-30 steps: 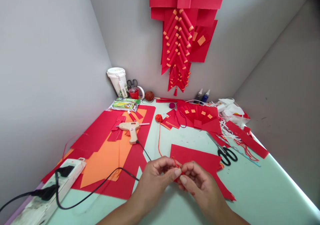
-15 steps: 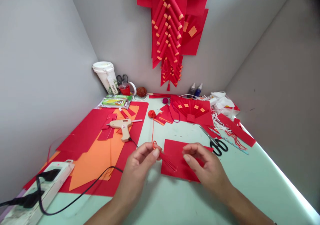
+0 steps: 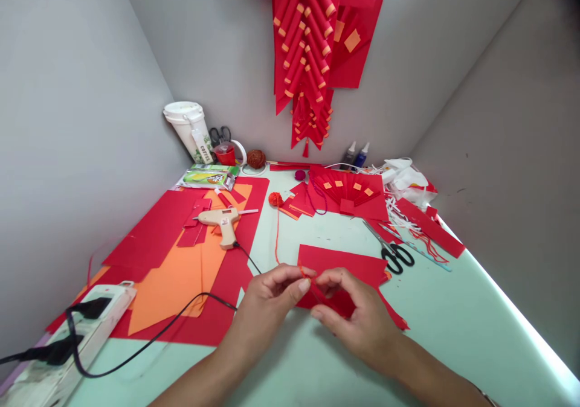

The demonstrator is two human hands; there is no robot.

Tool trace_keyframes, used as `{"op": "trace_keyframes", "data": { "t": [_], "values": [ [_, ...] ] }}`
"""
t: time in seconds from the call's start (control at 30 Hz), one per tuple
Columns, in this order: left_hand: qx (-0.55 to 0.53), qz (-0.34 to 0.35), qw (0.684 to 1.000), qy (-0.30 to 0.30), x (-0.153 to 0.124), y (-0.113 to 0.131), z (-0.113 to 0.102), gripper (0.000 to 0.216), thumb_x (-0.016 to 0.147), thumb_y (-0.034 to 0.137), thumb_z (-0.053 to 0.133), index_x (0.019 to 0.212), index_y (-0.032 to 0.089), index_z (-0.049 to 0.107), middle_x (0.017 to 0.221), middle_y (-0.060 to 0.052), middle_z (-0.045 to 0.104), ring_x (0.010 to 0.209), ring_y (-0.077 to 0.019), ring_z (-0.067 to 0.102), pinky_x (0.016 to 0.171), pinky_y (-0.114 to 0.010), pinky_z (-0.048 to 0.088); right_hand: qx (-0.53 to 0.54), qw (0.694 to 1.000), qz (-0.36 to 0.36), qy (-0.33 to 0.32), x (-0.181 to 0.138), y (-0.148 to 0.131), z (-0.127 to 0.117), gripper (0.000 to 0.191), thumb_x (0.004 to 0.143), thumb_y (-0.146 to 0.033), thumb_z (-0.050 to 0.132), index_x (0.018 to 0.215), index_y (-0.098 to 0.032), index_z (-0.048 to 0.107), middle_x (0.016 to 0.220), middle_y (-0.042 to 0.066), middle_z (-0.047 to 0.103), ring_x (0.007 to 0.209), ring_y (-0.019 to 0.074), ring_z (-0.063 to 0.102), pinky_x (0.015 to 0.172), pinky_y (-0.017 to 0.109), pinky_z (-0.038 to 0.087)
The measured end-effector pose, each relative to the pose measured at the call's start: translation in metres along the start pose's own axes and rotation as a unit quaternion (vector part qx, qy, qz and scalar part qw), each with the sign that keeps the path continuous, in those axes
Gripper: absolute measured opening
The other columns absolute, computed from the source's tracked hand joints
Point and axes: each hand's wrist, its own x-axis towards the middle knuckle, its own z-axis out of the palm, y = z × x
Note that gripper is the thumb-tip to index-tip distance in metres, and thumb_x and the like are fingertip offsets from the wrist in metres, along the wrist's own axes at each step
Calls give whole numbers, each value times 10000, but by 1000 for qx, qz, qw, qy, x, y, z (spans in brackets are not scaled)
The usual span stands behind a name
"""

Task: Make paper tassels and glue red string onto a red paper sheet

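Note:
My left hand [image 3: 278,295] is closed, with thumb and forefinger pinching a small red yarn tassel [image 3: 316,291] at its tied top. Orange-red yarn [image 3: 277,241] runs from those fingers back to a small ball of yarn [image 3: 275,199]. Close on the right, my right hand [image 3: 357,313] curves beside the tassel strands, its thumb and forefinger apart. Whether its fingertips touch the strands is hard to see. Beneath both hands lies a square of red paper [image 3: 344,259], partly covered by them.
A glue gun [image 3: 222,220] rests on red and orange paper at left, its cord trailing to a power strip [image 3: 97,328]. Black-handled scissors [image 3: 392,253] lie at right. Behind are a red paper fan [image 3: 347,186], glue bottles [image 3: 361,156] and a white bucket [image 3: 188,126].
Both hands have come closer together, the left moving right with the tassel. The right hand's thumb and forefinger have spread beside the strands. The camera view has shifted slightly.

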Motion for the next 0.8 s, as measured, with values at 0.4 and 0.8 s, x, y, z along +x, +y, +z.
{"op": "trace_keyframes", "data": {
  "t": [0.4,0.8],
  "values": [
    [-22,-27,999,-5,0,-3,2,233,692,362,802,802,177,714,773,-3,688,748,-141,584,711,-228,454,53,998,34,30,0,2,3,61,859,-257,628,903,-216,633,851,20,694,786,168,649,729,269,505],
    [-57,-19,997,-38,1,-4,4,233,726,343,788,852,171,696,763,0,687,730,-138,596,711,-238,461,204,969,134,-19,-1,-2,6,134,851,-318,633,880,-196,587,689,-28,584,604,113,510,581,239,419]
  ]
}}
